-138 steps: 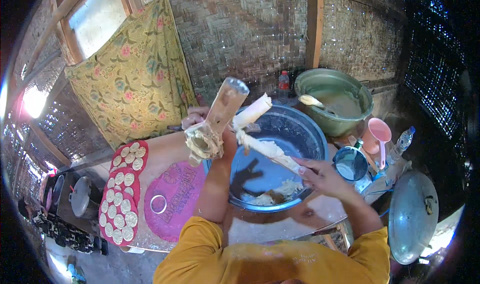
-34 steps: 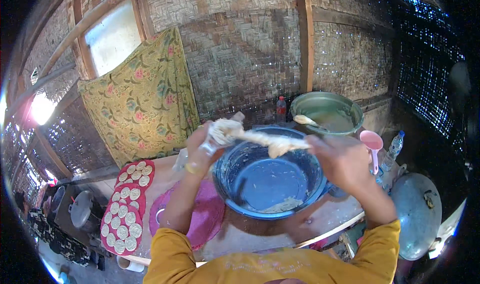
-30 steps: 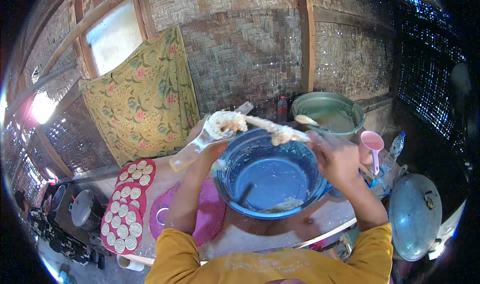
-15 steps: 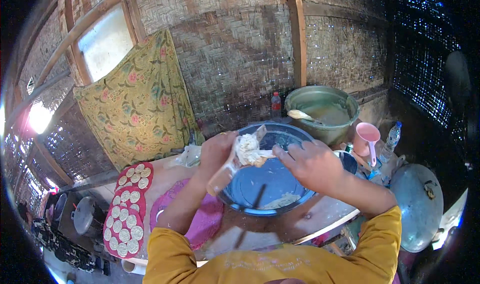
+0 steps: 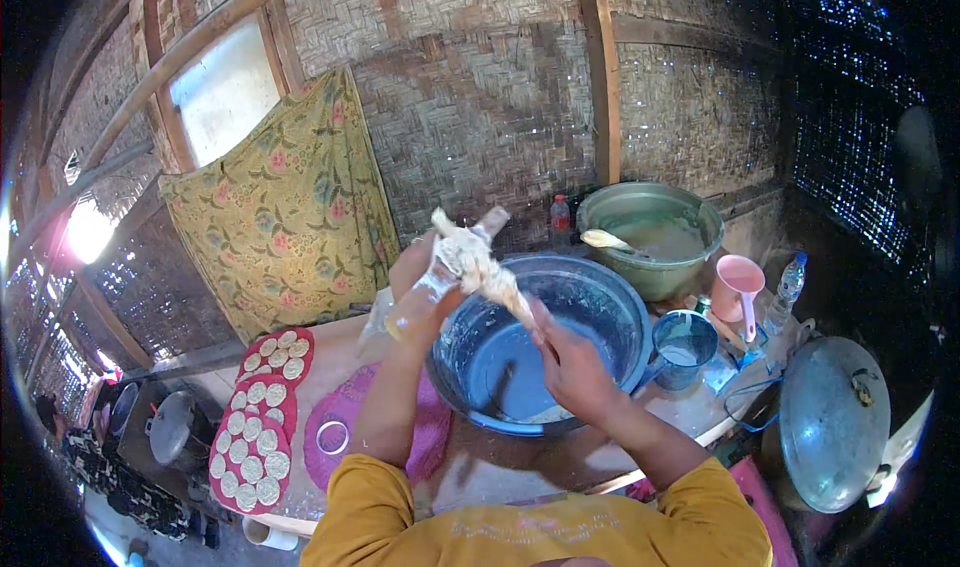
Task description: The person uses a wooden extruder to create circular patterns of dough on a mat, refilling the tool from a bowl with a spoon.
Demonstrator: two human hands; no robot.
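Above the blue basin point(image 5: 610, 277), my left hand point(image 5: 412, 267) grips a pale, tube-like tool point(image 5: 422, 309) that slants across it, partly hidden behind white dough. A sticky lump of white dough point(image 5: 465, 255) clings to the tool's upper part. My right hand point(image 5: 580, 372) is closed on the lower end of a dough-coated stick point(image 5: 508, 292), which runs up into the lump; its exact kind is hidden by the dough. Dough smears show on the basin's inner wall.
Left of the basin lies a pink-purple mat point(image 5: 385, 407) with a white ring point(image 5: 333, 437). Red mats point(image 5: 262, 379) carry several round pale pieces. To the right stand a green tub point(image 5: 690, 277) with a ladle point(image 5: 605, 239), a blue mug point(image 5: 685, 347), a pink dipper point(image 5: 738, 275), a bottle point(image 5: 790, 285) and a large metal lid point(image 5: 835, 422).
The dough and tool have risen and shifted left. My right hand has moved down and left, turning the stick to slope down toward it. The blue mug now shows more fully.
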